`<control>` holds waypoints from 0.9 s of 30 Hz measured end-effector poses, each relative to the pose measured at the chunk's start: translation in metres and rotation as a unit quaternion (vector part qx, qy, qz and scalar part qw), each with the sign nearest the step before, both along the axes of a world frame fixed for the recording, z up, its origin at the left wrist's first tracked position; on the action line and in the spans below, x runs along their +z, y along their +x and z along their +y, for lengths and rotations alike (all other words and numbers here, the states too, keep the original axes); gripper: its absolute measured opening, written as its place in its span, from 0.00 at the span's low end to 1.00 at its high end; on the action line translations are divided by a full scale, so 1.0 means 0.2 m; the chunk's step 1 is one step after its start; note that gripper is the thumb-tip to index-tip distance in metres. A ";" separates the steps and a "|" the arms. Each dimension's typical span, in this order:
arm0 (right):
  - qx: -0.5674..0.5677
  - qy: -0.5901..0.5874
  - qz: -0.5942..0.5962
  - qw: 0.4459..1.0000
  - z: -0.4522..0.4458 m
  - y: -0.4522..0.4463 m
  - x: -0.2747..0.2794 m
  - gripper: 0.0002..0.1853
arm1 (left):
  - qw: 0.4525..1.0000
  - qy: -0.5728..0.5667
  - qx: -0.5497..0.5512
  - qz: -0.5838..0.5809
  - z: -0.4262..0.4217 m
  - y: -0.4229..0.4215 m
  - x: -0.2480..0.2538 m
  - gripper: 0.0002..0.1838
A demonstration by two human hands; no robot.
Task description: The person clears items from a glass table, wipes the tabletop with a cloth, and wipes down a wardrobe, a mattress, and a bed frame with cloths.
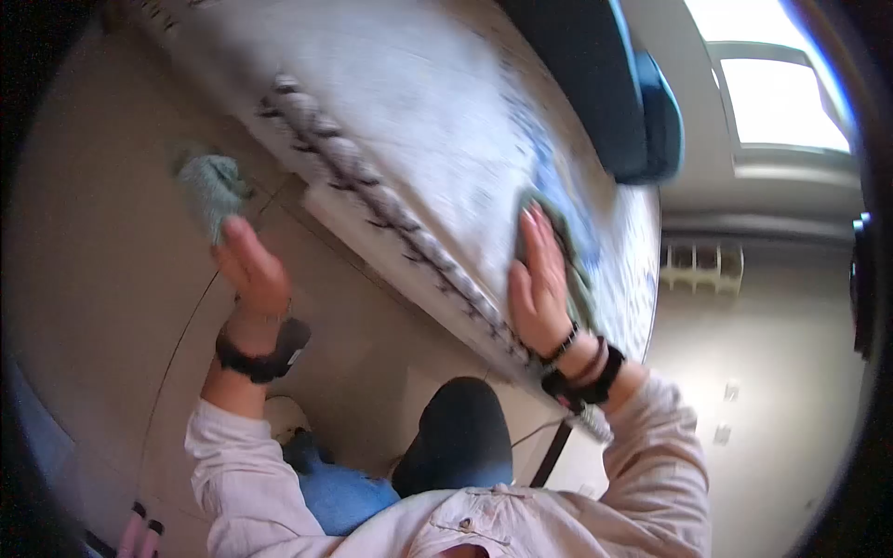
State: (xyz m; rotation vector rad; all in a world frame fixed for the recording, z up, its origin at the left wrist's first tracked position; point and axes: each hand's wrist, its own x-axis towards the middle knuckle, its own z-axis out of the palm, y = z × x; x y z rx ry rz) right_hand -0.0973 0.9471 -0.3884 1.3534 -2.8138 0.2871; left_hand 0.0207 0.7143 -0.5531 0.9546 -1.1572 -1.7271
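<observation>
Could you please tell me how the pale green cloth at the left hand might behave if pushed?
The pale green cloth is probably floppy, since it looks bunched and folded by the left hand. It would likely crumple rather than roll, as its outline appears soft and irregular.

Can see bright window w/ pale frame. Just L of window: dk. blue panel w/ rounded end. Below window, slightly L: cream rack w/ open slots, by pale wall. Well below window, on same wall: 2 sm. white plates, one over other. Below window, to R at edge of view: dk. obj. w/ bluish glints, can't ID. Far lower L from window: tiled floor w/ thin dk. joints, + 2 pink rods w/ dk. ends.
</observation>
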 end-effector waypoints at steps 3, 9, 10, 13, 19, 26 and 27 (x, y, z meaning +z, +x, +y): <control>-0.009 0.015 -0.033 0.999 0.10 -0.05 0.02 0.32 | 0.846 -0.524 0.096 -0.021 0.29 -0.01 0.21 0.17; -0.065 0.090 -0.040 0.993 0.76 0.04 0.10 0.29 | 0.698 -0.640 -0.320 -0.020 0.69 -0.18 0.47 0.20; -0.102 0.085 -0.053 0.990 0.95 0.08 0.12 0.28 | 0.743 -0.540 -0.392 0.051 0.76 -0.19 0.51 0.19; -0.249 0.076 -0.129 0.957 1.46 0.10 0.12 0.27 | 0.699 -0.646 -0.307 0.020 0.90 -0.30 0.68 0.18; -0.291 -0.027 -0.001 0.956 1.70 0.09 -0.01 0.26 | 0.686 -0.597 -0.393 -0.136 1.01 -0.47 0.76 0.20; -0.299 -0.033 -0.029 0.953 1.74 0.06 0.03 0.26 | 0.660 -0.641 -0.344 -0.185 1.12 -0.53 0.77 0.29; -0.292 -0.030 -0.027 0.956 1.74 0.06 0.03 0.26 | 0.642 -0.665 -0.336 -0.183 1.12 -0.53 0.77 0.30</control>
